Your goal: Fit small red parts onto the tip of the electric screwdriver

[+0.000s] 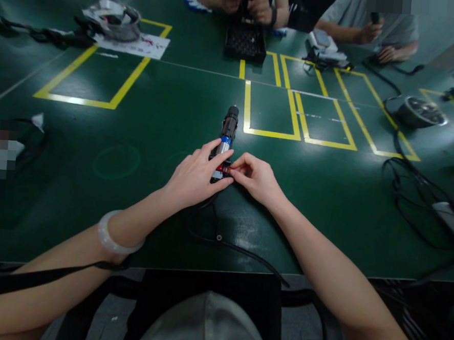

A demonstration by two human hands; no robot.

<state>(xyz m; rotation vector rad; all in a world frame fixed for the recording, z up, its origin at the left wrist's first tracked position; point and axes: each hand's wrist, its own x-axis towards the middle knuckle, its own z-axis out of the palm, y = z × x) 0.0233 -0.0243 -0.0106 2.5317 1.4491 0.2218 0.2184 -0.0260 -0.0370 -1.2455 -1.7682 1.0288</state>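
Observation:
A slim corded power tool (230,124) lies on the green table, its thin tip pointing away from me. Its rear housing is off, baring a silver motor body with a blue band and red parts behind it. My left hand (196,173) lies over the rear half, thumb and fingers gripping it from both sides. At the tool's right side my right hand (255,177) has thumb and forefinger pinched together beside a tiny orange-red bit. What lies between those fingertips is too small to make out. A black cord (245,250) runs from beneath my left hand towards the table's near edge.
Yellow tape frames (271,134) mark the tabletop ahead. Across the table, people sit near a black tray of small parts (245,43). A metal bowl (122,25) stands far left; a round metal dish (423,112) and tangled cables (407,176) lie to the right.

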